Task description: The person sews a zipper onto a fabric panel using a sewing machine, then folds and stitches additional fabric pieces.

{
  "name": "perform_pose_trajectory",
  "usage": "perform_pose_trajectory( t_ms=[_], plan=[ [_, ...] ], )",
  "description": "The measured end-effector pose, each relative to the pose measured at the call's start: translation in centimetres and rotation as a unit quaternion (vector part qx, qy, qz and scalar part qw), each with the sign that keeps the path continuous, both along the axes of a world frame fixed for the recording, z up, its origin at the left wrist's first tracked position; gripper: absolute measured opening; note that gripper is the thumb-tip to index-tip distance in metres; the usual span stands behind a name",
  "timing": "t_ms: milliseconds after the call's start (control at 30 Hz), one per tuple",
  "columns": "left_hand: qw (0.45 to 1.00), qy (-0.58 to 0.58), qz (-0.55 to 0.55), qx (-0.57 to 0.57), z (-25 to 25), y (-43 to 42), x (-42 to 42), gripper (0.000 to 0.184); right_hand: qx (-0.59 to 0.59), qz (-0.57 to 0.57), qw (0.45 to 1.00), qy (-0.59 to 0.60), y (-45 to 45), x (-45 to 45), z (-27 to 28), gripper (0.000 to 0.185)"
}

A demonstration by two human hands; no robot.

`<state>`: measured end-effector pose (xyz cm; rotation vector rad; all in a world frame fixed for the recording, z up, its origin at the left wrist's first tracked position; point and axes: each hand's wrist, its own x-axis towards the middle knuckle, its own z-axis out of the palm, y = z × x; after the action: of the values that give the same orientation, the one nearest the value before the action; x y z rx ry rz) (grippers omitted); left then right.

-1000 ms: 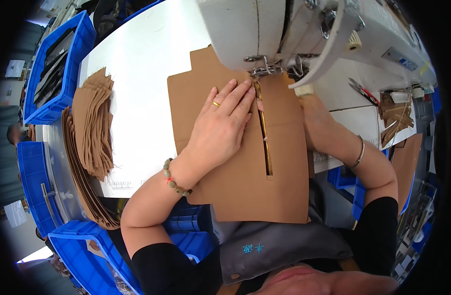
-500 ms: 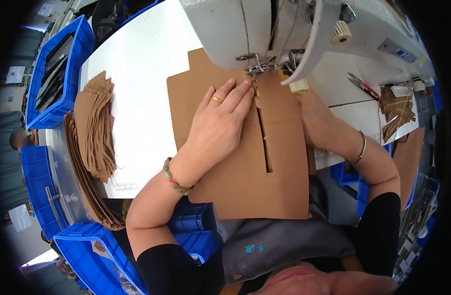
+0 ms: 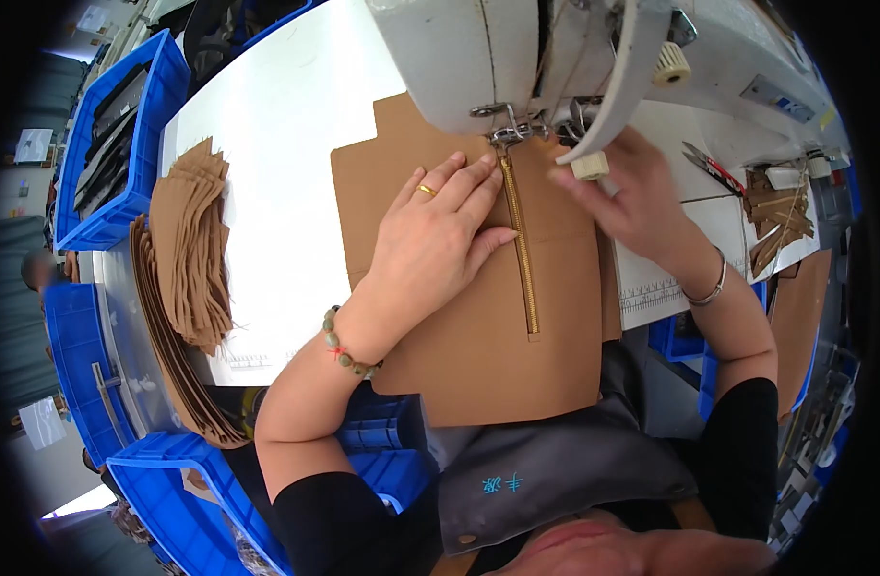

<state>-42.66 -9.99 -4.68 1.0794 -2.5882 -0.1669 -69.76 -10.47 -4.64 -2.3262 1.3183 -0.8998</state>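
Note:
A brown panel (image 3: 459, 374), which looks like leather, lies under the presser foot (image 3: 502, 137) of a white sewing machine (image 3: 459, 58). Through a long slot in it shows a gold-toothed zipper (image 3: 523, 252), running straight down from the foot. My left hand (image 3: 430, 230) rests flat on the panel, left of the zipper, fingers stretched toward the foot and thumb reaching the zipper's edge. My right hand (image 3: 634, 197) is raised beside the machine head, close to a cream knob (image 3: 590, 166). Its thumb stands apart from the fingers, which are slightly blurred and partly behind the machine.
Stacked brown strips (image 3: 189, 250) lie at the left of the white table (image 3: 286, 106). A blue bin (image 3: 123, 144) with dark pieces stands beyond them. Red-handled snips (image 3: 713, 168) and brown scraps (image 3: 778, 206) are on the right. More blue bins (image 3: 171, 490) stand below left.
My right hand has come out from the panel's right edge and risen beside the machine head. The zipper now fills the slot, where a dark gap showed before. My left thumb has spread outward.

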Motion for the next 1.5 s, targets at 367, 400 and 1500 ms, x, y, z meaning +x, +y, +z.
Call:
perform_pose_trajectory(
  t_ms=[367,400,1500],
  plan=[
    [1.0,0.011,0.019,0.002,-0.4,0.7,-0.5,0.062,-0.084,0.093,0.986,0.113,0.2,1.6,-1.8,0.055],
    [1.0,0.012,0.026,-0.001,-0.4,0.8,-0.5,0.062,-0.082,0.092,0.986,0.112,0.1,1.6,-1.9,0.055],
    [0.999,0.003,0.022,-0.024,-0.7,0.4,-1.0,0.064,-0.067,0.085,0.986,0.13,0.0,1.5,-1.9,0.048]
  ],
)
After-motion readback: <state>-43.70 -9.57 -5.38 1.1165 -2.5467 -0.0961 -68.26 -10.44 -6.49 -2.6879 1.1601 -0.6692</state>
